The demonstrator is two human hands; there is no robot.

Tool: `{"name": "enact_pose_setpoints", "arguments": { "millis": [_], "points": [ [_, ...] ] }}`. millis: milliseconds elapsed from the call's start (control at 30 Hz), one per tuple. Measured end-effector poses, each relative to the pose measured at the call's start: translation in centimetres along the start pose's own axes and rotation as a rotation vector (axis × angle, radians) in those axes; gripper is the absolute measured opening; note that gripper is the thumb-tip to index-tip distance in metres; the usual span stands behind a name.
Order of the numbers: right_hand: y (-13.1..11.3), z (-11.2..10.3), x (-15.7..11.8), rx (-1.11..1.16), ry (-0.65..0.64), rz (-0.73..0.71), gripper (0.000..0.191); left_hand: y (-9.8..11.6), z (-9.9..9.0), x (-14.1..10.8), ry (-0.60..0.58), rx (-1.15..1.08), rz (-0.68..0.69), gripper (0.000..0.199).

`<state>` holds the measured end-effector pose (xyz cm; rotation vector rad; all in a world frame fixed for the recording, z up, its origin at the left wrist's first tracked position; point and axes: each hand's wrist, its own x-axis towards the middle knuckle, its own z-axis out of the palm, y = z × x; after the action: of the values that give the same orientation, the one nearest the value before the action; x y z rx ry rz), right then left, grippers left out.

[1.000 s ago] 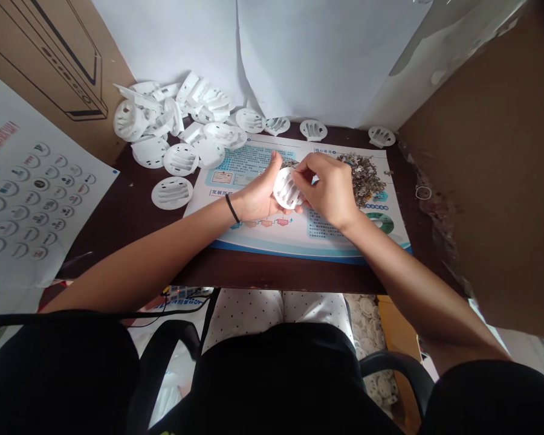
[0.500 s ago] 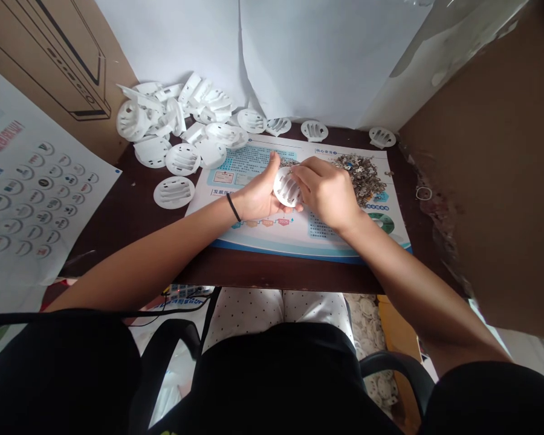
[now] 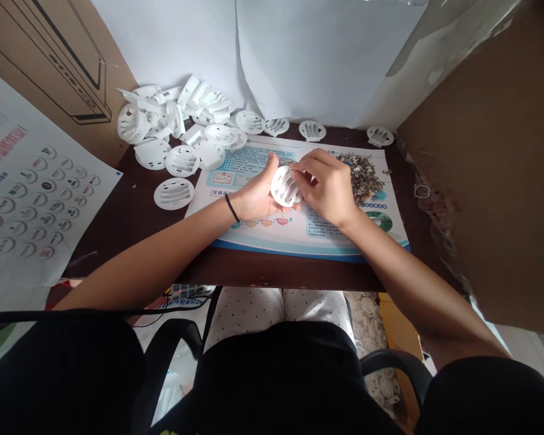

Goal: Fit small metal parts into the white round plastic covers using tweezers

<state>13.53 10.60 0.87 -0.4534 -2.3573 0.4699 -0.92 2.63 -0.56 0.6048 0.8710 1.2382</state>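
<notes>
A round white plastic piece with slots point(image 3: 284, 186) rests in my left hand point(image 3: 254, 198), tilted so that its slotted face shows. The left fingers curl beneath it, and the thumb stands up beside its upper left rim. My right hand point(image 3: 330, 186) is closed in a pinch at the piece's upper right part. Whatever sits between those fingertips is too small or hidden to make out. Right behind the right hand lies a heap of small metal parts point(image 3: 365, 176), partly covered by it. A printed sheet point(image 3: 276, 241) lies under both hands.
Similar white pieces are heaped point(image 3: 156, 118) at the back left, with single ones point(image 3: 312, 130) along the back. Cardboard walls point(image 3: 494, 181) and white paper point(image 3: 317, 60) enclose the dark table point(image 3: 272, 275). More white pieces point(image 3: 365, 320) lie below, right of my legs.
My right fingers have shifted slightly on the white piece, and the knuckles are raised a little more. The left hand keeps its hold. The whole view has moved slightly.
</notes>
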Motion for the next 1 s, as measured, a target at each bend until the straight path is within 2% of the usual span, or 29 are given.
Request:
{"name": "enact_pose_setpoints", "arguments": {
  "millis": [300, 533, 633, 833, 1000],
  "points": [
    [0.0, -0.1, 0.4, -0.072, -0.017, 0.048, 0.017, -0.2, 0.0, 0.2, -0.032, 0.053, -0.003, 0.074],
    [-0.2, 0.1, 0.5, -0.104, -0.027, 0.062, 0.015, 0.2, 1.1, -0.3, 0.097, 0.102, -0.011, 0.075],
    [-0.2, 0.3, 0.3, -0.104, -0.026, 0.050, 0.017, 0.2, 1.3, -0.4, 0.123, 0.114, -0.011, 0.073],
    [0.2, 1.0, -0.1, -0.172, -0.027, -0.032, 0.022, 0.1, 0.9, -0.5, 0.109, 0.116, -0.036, 0.074],
    [0.3, 1.2, -0.1, -0.181, -0.032, -0.041, 0.024, 0.0, 0.7, -0.3, 0.102, 0.099, -0.018, 0.075]
  ]
}}
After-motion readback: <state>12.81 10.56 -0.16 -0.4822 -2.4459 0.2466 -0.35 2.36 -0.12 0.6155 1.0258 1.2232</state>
